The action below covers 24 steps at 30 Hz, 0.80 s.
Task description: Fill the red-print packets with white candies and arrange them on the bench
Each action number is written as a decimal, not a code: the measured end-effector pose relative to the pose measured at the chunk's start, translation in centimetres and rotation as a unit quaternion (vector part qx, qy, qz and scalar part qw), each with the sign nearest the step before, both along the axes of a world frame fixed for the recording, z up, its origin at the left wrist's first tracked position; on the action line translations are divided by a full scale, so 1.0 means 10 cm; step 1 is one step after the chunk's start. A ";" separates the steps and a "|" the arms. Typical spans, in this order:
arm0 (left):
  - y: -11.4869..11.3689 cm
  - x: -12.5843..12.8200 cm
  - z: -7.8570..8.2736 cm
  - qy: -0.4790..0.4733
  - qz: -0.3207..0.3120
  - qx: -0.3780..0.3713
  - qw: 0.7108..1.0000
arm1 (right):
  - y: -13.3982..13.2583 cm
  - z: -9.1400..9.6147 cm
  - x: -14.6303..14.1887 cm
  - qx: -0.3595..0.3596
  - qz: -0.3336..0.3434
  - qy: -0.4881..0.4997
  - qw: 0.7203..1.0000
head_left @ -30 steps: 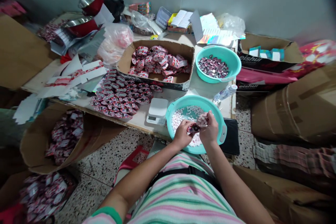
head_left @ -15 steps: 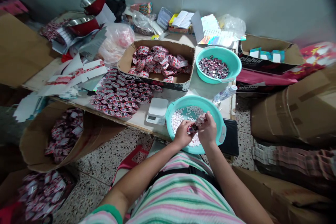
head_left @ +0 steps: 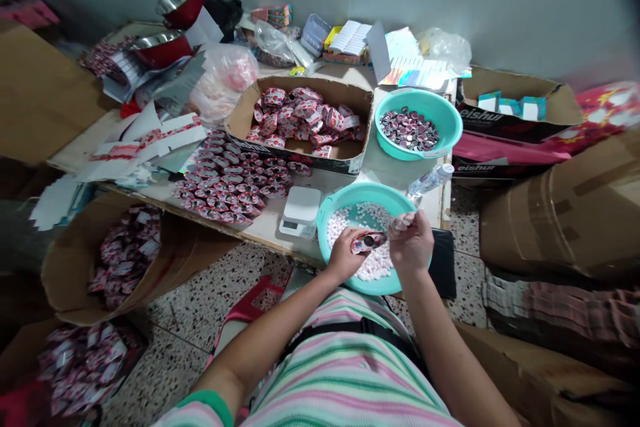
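My left hand point(head_left: 344, 257) is closed round a small red-and-pink printed packet point(head_left: 369, 241), its dark round mouth facing up. My right hand point(head_left: 413, 248), fingers curled, holds a cluster of small whitish pieces point(head_left: 404, 220) that look like candies or tablets. The two hands are apart, both over a turquoise basin point(head_left: 373, 288). Loose white pieces point(head_left: 374, 265) of the same sort lie in that basin. Left of it stands a white kitchen scale point(head_left: 301, 211). Rows of similar packets point(head_left: 225, 180) stand on the table further left.
A cardboard tray point(head_left: 295, 147) holds filled-looking packets behind the scale. A second turquoise basin point(head_left: 453, 130) contains dark-rimmed round caps. A clear bottle point(head_left: 430, 179) stands near the table's right edge. Large cartons flank the table, one point(head_left: 65, 267) with packets at left, another point(head_left: 545, 213) at right.
My right hand has drawn away to the right from the packet, with white pieces still in its fingers. The packet in my left hand now shows more of its top.
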<state>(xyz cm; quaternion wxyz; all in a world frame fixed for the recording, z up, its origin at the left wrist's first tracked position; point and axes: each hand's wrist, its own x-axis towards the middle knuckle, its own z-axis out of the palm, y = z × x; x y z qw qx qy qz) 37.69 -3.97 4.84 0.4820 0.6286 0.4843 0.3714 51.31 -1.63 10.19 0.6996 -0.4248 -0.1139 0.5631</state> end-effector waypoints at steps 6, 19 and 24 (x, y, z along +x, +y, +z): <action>-0.03 -0.33 -0.07 -0.016 0.063 0.027 0.998 | -0.05 -0.09 0.23 -0.001 -0.025 -0.010 1.000; -0.08 -0.55 0.10 -0.018 0.086 0.024 0.996 | -0.27 -1.32 0.13 -0.156 0.247 -0.470 0.833; -0.22 -0.63 0.22 0.008 0.103 -0.009 0.995 | -0.45 -1.47 -0.12 -0.058 0.383 -0.693 0.608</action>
